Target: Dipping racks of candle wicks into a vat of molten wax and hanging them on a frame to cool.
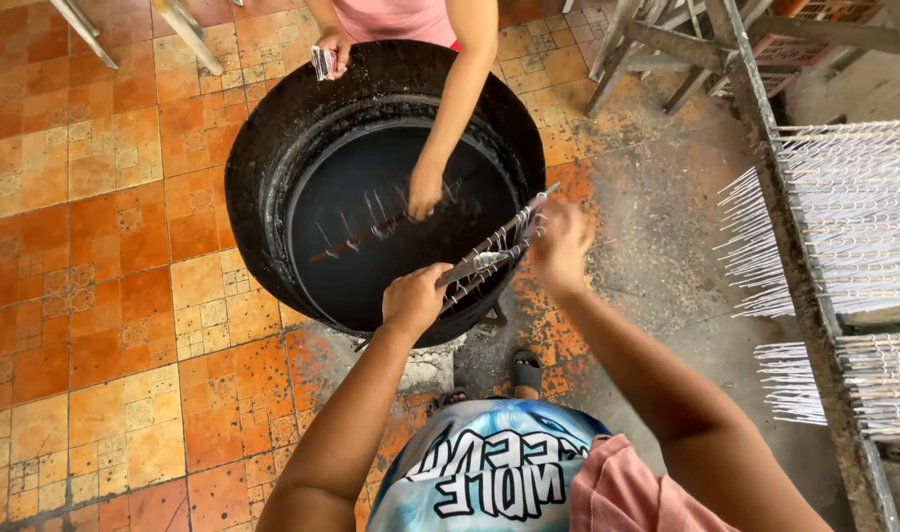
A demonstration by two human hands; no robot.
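Closed tight, my left grip (414,299) holds the near end of a slatted rack of thin white sticks (491,254), which lies tilted across the right rim of a big black drum (273,148). My right grip (560,244) is at the rack's far end, just outside the rim; it is blurred, so I cannot tell whether its fingers are clamped or loose.

Dark liquid (352,276) fills the drum's inner ring, flat and glossy. Another person's hand (425,189) reaches down to it from across the drum, at a second row of sticks (371,222) that shows faintly in the liquid; that person's other hand (332,49) holds something small at the far rim.

Under the drum, the floor is worn orange tile (96,246) on the left and stained concrete (667,246) on the right. A metal frame (795,246) hung with racks of white sticks (844,217) closes off my right side, near my elbow. My left has wide bare floor.
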